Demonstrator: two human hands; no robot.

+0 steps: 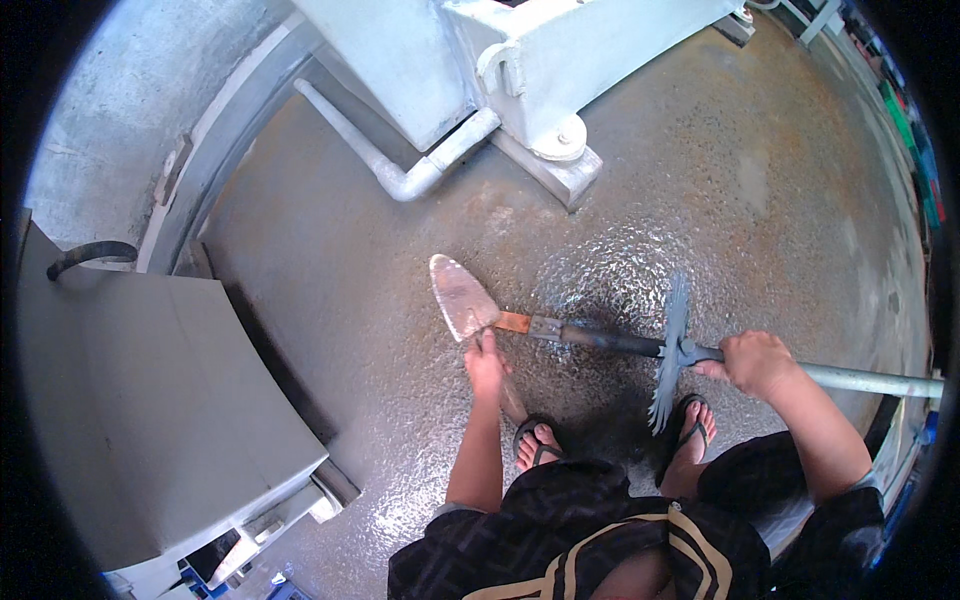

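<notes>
Nearest stood the person's two feet in flip-flops, the left foot [537, 441] and the right foot [692, 432], planted on the wet floor [360, 300], which glistened all round them. Just beyond, two bare hands were at work. The left hand [487, 366] had its grip clenched round the handle of a single pointed trowel [462, 298], whose dirty blade lay flat against the floor, tip pointing away. The right hand [757, 362] had its grip wrapped tight round one long grey pole [870, 380] that ran off to the right. Close by that hand the pole carried one fan-shaped rake head [670, 352], its teeth standing across the shaft, and a darker bar [610, 341] went on leftward to an orange bracket [513, 322] just beside the trowel.

To the near left a large grey cabinet [150, 400] crowded the floor, one black hose [90, 256] curling behind it. Farther off stood one pale machine base [560, 60] with a single white elbow pipe [400, 170] running along its foot, closing off the far side.
</notes>
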